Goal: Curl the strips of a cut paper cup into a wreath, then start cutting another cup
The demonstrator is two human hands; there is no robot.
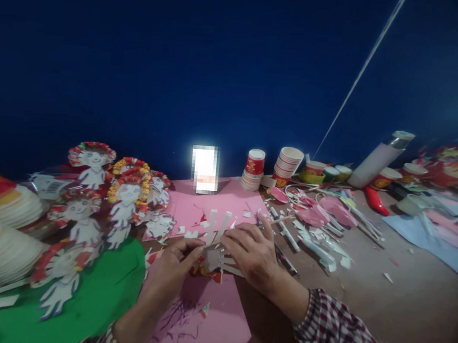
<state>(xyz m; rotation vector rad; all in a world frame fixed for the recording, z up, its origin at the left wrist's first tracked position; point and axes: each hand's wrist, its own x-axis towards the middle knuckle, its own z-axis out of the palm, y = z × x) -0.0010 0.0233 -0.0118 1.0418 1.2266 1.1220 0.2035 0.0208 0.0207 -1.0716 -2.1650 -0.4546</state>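
My left hand [176, 265] and my right hand [252, 252] meet over a pink sheet [209, 323] on the table. Between them they grip a white paper cutout [216, 244] with several strips fanning upward and red-yellow edging underneath. My left fingers pinch its left side. My right hand lies curled over its right side. A checked sleeve [343, 334] covers my right forearm.
Finished paper dolls [126, 195] with red-yellow frills lie at left on a green sheet [96, 298], beside stacked paper plates [1, 248]. Paper cup stacks [288, 165], a lit phone [205, 169], a white bottle [376, 159] and scattered paper scraps [315, 236] fill the back and right.
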